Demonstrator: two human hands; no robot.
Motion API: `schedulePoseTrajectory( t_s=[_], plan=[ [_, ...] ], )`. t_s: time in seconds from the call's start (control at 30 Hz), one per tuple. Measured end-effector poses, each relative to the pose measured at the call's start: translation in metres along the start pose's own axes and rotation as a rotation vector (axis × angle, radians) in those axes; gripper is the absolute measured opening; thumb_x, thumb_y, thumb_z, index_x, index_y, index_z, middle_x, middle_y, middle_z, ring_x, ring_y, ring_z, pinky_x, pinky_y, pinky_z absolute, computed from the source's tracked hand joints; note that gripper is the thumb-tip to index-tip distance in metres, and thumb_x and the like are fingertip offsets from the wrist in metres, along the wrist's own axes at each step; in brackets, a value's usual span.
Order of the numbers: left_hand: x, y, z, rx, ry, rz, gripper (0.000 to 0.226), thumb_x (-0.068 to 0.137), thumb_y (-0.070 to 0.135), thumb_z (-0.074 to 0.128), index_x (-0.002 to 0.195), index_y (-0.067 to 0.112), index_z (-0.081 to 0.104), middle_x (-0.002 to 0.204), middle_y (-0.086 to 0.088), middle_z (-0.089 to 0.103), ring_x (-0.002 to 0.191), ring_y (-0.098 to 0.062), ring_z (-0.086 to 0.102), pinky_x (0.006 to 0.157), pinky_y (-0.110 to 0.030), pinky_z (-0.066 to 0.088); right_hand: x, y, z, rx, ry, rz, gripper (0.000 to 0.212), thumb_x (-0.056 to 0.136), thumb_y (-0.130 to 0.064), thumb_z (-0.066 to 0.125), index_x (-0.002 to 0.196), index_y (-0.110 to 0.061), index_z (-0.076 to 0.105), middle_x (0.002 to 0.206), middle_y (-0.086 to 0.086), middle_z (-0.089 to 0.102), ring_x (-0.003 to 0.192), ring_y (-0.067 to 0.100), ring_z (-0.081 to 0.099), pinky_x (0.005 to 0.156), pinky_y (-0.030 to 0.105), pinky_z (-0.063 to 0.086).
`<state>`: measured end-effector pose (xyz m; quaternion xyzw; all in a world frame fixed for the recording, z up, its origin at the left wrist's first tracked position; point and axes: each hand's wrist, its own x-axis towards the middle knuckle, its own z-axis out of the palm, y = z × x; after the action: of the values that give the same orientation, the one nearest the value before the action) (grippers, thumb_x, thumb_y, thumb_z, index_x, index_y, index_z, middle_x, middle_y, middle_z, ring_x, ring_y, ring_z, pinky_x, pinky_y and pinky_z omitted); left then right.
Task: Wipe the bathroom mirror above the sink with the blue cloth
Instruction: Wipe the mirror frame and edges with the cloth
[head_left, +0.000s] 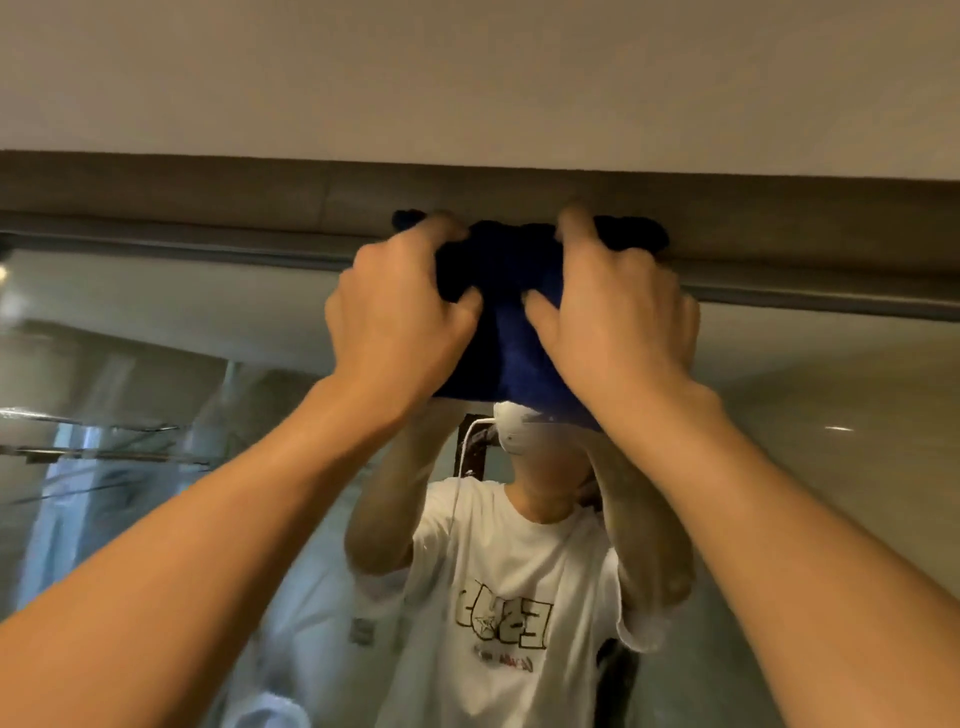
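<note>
1. The blue cloth (511, 332) sits in the upper middle of the frame, bunched and pressed flat against the top of the mirror (831, 405), its upper edge overlapping the grey frame strip (208, 244) that runs across the picture.
2. The left hand (400, 312) is on the left side of the cloth, fingers curled over its upper edge and thumb dug into the fabric, so it is grasping the cloth.
3. The right hand (618, 312) is on the right side, just beside the left, its fingers hooked over the cloth's top and its thumb pressing into the middle fold; it too is gripping the cloth.
4. Both bare forearms rise from the lower corners of the frame toward the centre.
5. Above the frame strip lies a brown band (156, 187), then a pale ceiling (467, 78) filling the top of the picture.
6. In the glass, lower centre, the reflection shows a person in a white printed T-shirt (498, 597) with arms raised (the cloth covers the head).
7. The left of the mirror is blurred; glass shelves (93, 436) seem reflected there.
</note>
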<state>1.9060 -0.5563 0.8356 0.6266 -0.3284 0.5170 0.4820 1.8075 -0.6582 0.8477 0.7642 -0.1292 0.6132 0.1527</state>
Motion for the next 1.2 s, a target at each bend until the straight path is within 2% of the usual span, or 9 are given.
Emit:
schedulePoseTrajectory(
  t_s=[0.1, 0.17, 0.23, 0.37, 0.6, 0.7, 0.83, 1.03, 1.2],
  plan=[
    [-0.011, 0.039, 0.025, -0.029, -0.03, 0.08, 0.045, 0.084, 0.028, 0.064, 0.128, 0.034, 0.057, 0.113, -0.004, 0.069, 0.104, -0.034, 0.062, 0.074, -0.04, 0.047, -0.013, 0.042, -0.022, -0.01, -0.016, 0.081, 0.045, 0.093, -0.043, 0.059, 0.13, -0.023, 0.041, 0.099, 0.017, 0.064, 0.092, 0.041, 0.062, 0.062, 0.036, 0.033],
    [-0.017, 0.068, 0.042, 0.02, -0.067, 0.163, 0.045, 0.088, 0.028, 0.061, 0.132, 0.033, 0.052, 0.112, -0.004, 0.067, 0.1, -0.034, 0.063, 0.066, -0.036, 0.039, -0.021, 0.068, -0.038, -0.022, -0.016, 0.151, 0.043, 0.091, -0.041, 0.062, 0.125, -0.022, 0.044, 0.098, 0.02, 0.063, 0.091, 0.043, 0.061, 0.063, 0.036, 0.033],
    [-0.019, 0.089, 0.051, 0.068, -0.091, 0.227, 0.044, 0.091, 0.027, 0.057, 0.134, 0.031, 0.049, 0.11, -0.004, 0.065, 0.097, -0.033, 0.063, 0.064, -0.034, 0.034, -0.024, 0.085, -0.048, -0.034, -0.029, 0.213, 0.041, 0.091, -0.04, 0.063, 0.122, -0.021, 0.045, 0.099, 0.021, 0.062, 0.092, 0.043, 0.06, 0.063, 0.036, 0.033],
    [-0.011, 0.087, 0.045, 0.121, -0.135, 0.274, 0.044, 0.092, 0.03, 0.057, 0.135, 0.034, 0.048, 0.112, -0.004, 0.065, 0.1, -0.034, 0.063, 0.065, -0.034, 0.035, -0.019, 0.086, -0.049, -0.062, -0.049, 0.266, 0.045, 0.09, -0.039, 0.064, 0.127, -0.021, 0.045, 0.101, 0.02, 0.062, 0.093, 0.042, 0.061, 0.063, 0.036, 0.036],
    [0.002, 0.025, 0.01, 0.114, -0.115, 0.168, 0.045, 0.086, 0.033, 0.062, 0.131, 0.038, 0.053, 0.115, -0.011, 0.067, 0.106, -0.043, 0.059, 0.076, -0.041, 0.044, -0.005, 0.023, -0.019, -0.036, -0.031, 0.162, 0.05, 0.093, -0.04, 0.059, 0.137, -0.025, 0.039, 0.109, 0.014, 0.064, 0.1, 0.039, 0.061, 0.065, 0.034, 0.031],
    [0.003, 0.015, 0.009, 0.085, -0.084, 0.122, 0.046, 0.084, 0.032, 0.064, 0.129, 0.038, 0.055, 0.114, -0.014, 0.067, 0.105, -0.046, 0.058, 0.076, -0.043, 0.043, -0.003, 0.015, -0.013, -0.049, -0.042, 0.122, 0.049, 0.095, -0.041, 0.056, 0.137, -0.025, 0.037, 0.106, 0.011, 0.064, 0.095, 0.035, 0.062, 0.063, 0.034, 0.031],
    [-0.002, 0.035, 0.023, 0.034, -0.075, 0.116, 0.046, 0.085, 0.028, 0.063, 0.129, 0.034, 0.055, 0.111, -0.017, 0.067, 0.103, -0.047, 0.058, 0.071, -0.041, 0.039, -0.004, 0.039, -0.027, -0.063, -0.076, 0.078, 0.045, 0.095, -0.041, 0.057, 0.134, -0.026, 0.04, 0.106, 0.009, 0.064, 0.093, 0.034, 0.062, 0.063, 0.033, 0.033],
    [-0.019, 0.098, 0.062, -0.011, -0.083, 0.199, 0.044, 0.089, 0.026, 0.059, 0.133, 0.03, 0.051, 0.107, -0.012, 0.066, 0.097, -0.042, 0.061, 0.066, -0.037, 0.036, -0.018, 0.107, -0.052, -0.09, -0.067, 0.179, 0.041, 0.092, -0.041, 0.059, 0.127, -0.027, 0.044, 0.103, 0.009, 0.064, 0.091, 0.035, 0.063, 0.06, 0.034, 0.042],
    [-0.029, 0.14, 0.084, -0.005, -0.138, 0.276, 0.041, 0.093, 0.025, 0.055, 0.133, 0.027, 0.048, 0.107, -0.008, 0.064, 0.096, -0.036, 0.062, 0.061, -0.037, 0.032, -0.028, 0.146, -0.067, -0.1, -0.018, 0.26, 0.034, 0.09, -0.039, 0.063, 0.115, -0.026, 0.045, 0.102, 0.011, 0.065, 0.09, 0.038, 0.063, 0.068, 0.046, 0.054]
  ],
)
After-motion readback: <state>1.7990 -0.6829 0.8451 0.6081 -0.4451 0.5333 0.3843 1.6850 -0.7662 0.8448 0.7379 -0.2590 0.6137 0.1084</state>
